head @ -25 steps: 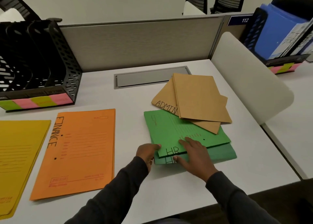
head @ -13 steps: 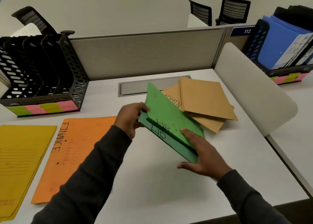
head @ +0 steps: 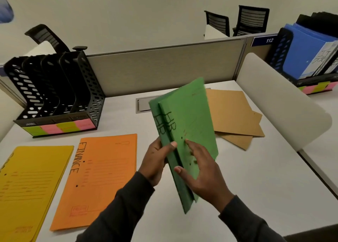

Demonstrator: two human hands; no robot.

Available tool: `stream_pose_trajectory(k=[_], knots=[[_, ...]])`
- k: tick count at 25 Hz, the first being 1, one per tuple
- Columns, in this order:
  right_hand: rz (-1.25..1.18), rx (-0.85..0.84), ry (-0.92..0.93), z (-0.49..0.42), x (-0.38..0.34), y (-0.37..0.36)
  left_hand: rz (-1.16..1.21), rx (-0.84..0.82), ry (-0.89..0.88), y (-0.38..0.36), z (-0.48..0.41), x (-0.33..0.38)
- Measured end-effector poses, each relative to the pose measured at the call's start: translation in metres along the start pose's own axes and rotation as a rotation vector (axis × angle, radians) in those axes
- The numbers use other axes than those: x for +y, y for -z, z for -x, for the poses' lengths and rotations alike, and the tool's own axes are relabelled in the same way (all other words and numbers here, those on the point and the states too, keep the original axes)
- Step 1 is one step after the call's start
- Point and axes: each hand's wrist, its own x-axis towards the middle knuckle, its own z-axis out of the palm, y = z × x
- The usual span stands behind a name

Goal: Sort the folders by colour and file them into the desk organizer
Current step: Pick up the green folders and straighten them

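Note:
Two green folders (head: 188, 117) marked HR stand nearly upright above the desk, held together. My left hand (head: 155, 161) grips their left edge with the thumb on the front. My right hand (head: 201, 175) presses flat on the front cover and holds the lower edge. An orange FINANCE folder (head: 102, 175) and a yellow folder (head: 29, 185) lie flat at the left. Brown folders (head: 232, 111) lie behind the green ones at the right. The black desk organizer (head: 54, 95), with no folders in its slots and green and pink labels on its front, stands at the back left.
A grey partition (head: 164, 66) runs along the desk's back edge, with a metal cable hatch (head: 144, 104) in front of it. A white curved divider (head: 285, 102) bounds the right side. Beyond it another organizer (head: 309, 58) holds blue folders. Office chairs stand behind the partition.
Both hands lifted the two green folders off the desk and turned them from flat to nearly upright. The view tilted up, showing more of the wall.

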Motion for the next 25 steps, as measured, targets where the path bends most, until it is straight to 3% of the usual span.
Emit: stream_pose_trajectory(k=[7, 14, 19, 22, 25], knots=[[0.001, -0.091, -0.074, 0.003, 0.002, -0.008, 0.097, 0.075, 0.081, 0.035, 0.001, 0.006], [0.286, -0.106, -0.026, 0.01, -0.022, -0.037, 0.215, 0.08, 0.22, 0.049, -0.004, -0.018], [0.192, -0.21, -0.063, 0.027, -0.023, -0.057, -0.122, 0.079, 0.128, 0.055, -0.008, -0.032], [-0.08, -0.277, -0.105, 0.02, -0.009, -0.042, -0.231, 0.129, 0.102, 0.064, -0.014, -0.04], [-0.137, -0.033, -0.272, 0.001, 0.03, -0.02, -0.126, 0.143, 0.095, 0.064, -0.012, -0.039]])
